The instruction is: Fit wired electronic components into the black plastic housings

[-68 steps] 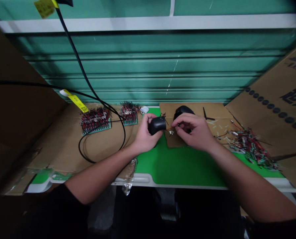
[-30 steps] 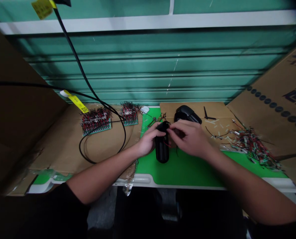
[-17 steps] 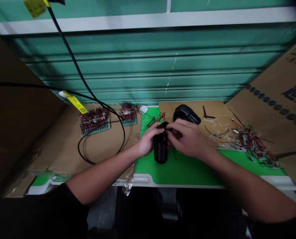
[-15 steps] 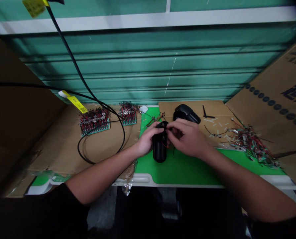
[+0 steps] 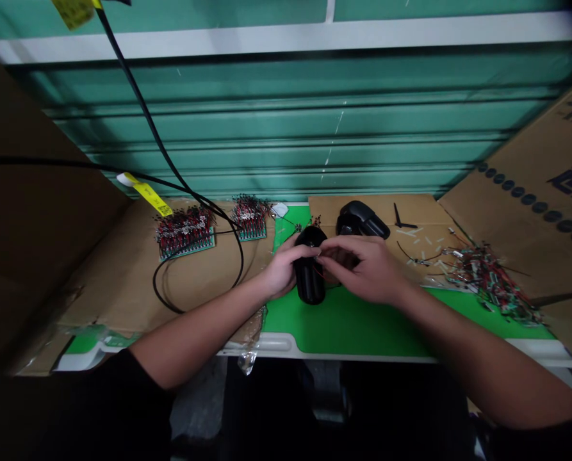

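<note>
In the head view, the left hand (image 5: 282, 270) has its fingers wrapped around a smooth black case (image 5: 310, 287), which is over the green mat (image 5: 362, 330). The right hand (image 5: 369, 266) has its finger and thumb pinched together at the case, maybe on a thin wire, but it is too tiny to tell. Another black case (image 5: 361, 219) lies behind the right hand on brown cardboard (image 5: 430, 214), and a messy pile of wires (image 5: 494, 282) sits off to the right.

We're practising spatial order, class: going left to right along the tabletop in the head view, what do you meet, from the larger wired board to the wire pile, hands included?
Larger wired board → smaller wired board → left hand → held black case → right hand → black V-shaped piece → wire pile
</note>
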Demonstrator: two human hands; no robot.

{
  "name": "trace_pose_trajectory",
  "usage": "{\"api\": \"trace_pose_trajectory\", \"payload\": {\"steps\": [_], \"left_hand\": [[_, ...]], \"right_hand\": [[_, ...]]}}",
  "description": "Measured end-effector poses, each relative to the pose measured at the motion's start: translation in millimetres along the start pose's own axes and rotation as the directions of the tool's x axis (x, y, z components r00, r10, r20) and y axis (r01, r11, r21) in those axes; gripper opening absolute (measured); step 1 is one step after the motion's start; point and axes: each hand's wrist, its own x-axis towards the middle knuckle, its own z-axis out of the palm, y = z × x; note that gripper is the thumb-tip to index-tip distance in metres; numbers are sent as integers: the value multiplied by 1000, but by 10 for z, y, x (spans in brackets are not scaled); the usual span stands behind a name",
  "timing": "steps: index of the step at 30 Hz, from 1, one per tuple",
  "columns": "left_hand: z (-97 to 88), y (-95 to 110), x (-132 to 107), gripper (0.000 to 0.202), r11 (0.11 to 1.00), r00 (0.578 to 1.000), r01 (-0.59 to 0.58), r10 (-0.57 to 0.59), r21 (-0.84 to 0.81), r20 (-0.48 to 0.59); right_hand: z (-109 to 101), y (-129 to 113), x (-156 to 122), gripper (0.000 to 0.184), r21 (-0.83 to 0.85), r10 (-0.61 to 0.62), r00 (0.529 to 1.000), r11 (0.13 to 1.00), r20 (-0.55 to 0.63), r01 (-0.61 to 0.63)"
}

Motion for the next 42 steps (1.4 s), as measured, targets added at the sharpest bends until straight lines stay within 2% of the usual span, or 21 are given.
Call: {"api": "trace_pose_trajectory", "payload": {"steps": [3,5,12,17,20,25,31,35,42], "left_hand": [[-20,23,-1,40,1000,999,31,-31,-1,-19],[-26,37,2,39,999,999,35,-35,-3,-42],[-18,34,26,39,998,998,53,-52,22,-44],[-51,18,72,41,998,997,55,-53,40,-51],[-58,31,75,40,998,995,59,-56,32,-78],[-49,73,44,34,994,992,107,-108,-10,-68],[-97,72,57,32,989,990,132,-135,-67,-42],[-114,73,66,32,991,992,121,-123,-59,-35],[-83,65,48,48,999,999,35,-36,-26,-6]], "right_hand": [[-59,-30,-1,15,129,98,992,986,83,-108],[-95,-56,1,18,165,110,987,978,120,-129],[-104,-145,0,18,69,-5,985,998,174,-7],[-38,-84,-34,30,63,-98,973,994,210,86],[-9,-47,-46,30,55,-116,966,993,229,106],[-42,-73,-22,14,43,-131,971,991,201,125],[-181,-69,38,11,-63,-109,967,990,231,127],[-246,12,51,15,-124,-48,969,989,243,81],[-293,46,52,11,-26,-64,984,997,167,69]]}}
